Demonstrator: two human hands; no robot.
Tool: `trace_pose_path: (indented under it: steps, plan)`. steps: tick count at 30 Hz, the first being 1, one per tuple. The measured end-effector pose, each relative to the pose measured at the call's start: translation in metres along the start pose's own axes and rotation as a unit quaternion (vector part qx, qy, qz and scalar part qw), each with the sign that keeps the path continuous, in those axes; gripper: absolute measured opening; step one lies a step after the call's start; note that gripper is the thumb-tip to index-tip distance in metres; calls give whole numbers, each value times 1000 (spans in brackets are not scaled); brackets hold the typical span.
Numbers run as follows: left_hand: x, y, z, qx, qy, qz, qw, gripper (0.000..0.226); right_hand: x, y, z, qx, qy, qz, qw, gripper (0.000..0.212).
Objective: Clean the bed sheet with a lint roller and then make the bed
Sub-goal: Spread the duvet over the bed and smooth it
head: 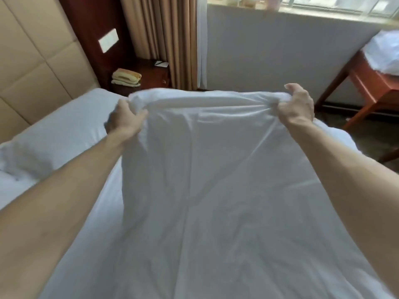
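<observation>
A white duvet [207, 169] is lifted up in front of me over the bed, hanging down from its top edge. My left hand [125, 119] grips the top edge on the left. My right hand [296, 106] grips the bunched top edge on the right. Both arms are stretched forward. The white bed sheet [71, 128] shows on the mattress to the left of the duvet, with a white pillow [19, 156] at the left edge. No lint roller is in view.
A padded beige headboard [32, 67] stands at the left. A dark bedside table [151, 76] holds a cream telephone [126, 77]. Beige curtains [159, 39] and a window are beyond. A red-brown wooden table [367, 87] with white linen stands at the right.
</observation>
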State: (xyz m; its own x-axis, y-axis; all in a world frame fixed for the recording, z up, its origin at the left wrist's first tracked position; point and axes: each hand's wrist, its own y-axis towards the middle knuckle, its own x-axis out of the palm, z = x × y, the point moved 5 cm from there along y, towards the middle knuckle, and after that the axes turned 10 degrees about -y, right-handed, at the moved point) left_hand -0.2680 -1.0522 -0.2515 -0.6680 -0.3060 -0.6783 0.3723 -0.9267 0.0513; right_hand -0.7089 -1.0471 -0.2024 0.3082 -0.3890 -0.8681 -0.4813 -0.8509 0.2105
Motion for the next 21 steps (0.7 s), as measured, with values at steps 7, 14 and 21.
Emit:
trace_pose_path:
  steps: [7,14,21]
  plan:
    - [62,-88,-128,-116,126,-248,954,65,95,-67,18,-95,-124,-209,965,49]
    - [79,-219,-211,-152,183,-337,911,65,124,-202,135,-9,-167,-357,919,54]
    - [81,-339,-266,-177,197,-390,882,65,95,-319,239,28,-208,-383,900,34]
